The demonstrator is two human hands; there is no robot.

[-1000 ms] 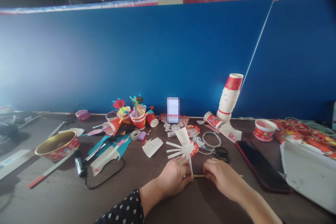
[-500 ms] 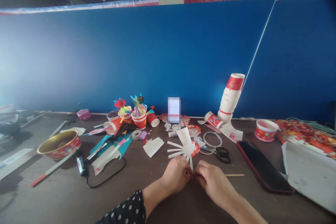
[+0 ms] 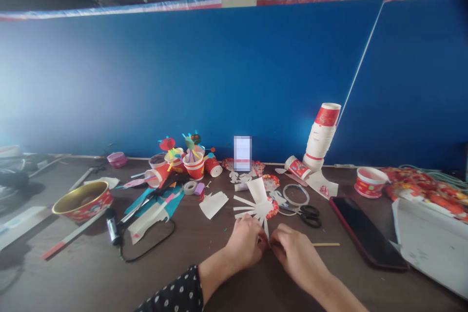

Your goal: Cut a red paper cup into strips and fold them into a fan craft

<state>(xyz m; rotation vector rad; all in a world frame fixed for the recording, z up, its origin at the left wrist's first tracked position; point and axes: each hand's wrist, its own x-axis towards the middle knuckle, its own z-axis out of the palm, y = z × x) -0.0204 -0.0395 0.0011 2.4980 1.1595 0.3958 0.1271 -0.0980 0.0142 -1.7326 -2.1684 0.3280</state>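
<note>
A paper cup cut into fanned white strips (image 3: pixel 261 208) lies flat in front of me, with curled red pieces on its right side and one wide white flap at the top. My left hand (image 3: pixel 245 240) is closed at the near end of one strip, fingers pinched together. Close beside it, my right hand (image 3: pixel 295 248) pinches at the same strip's tip, thumb and fingertips together. The fingers cover most of the strip's end. Black-handled scissors (image 3: pixel 309 215) rest just beyond my right hand, and a thin wooden stick (image 3: pixel 326 244) lies to its right.
On the right are a dark phone (image 3: pixel 367 231) and a white sheet (image 3: pixel 431 243). A leaning stack of paper cups (image 3: pixel 321 136) stands at the back. To the left are a red bowl (image 3: pixel 86 204), decorated cups (image 3: pixel 193 165), a tape roll (image 3: pixel 190 187) and a corded tool (image 3: pixel 112 228).
Both hands stay almost in place, still pinched at the strip's end. My left hand's fingers have shifted slightly. The objects on the table look the same.
</note>
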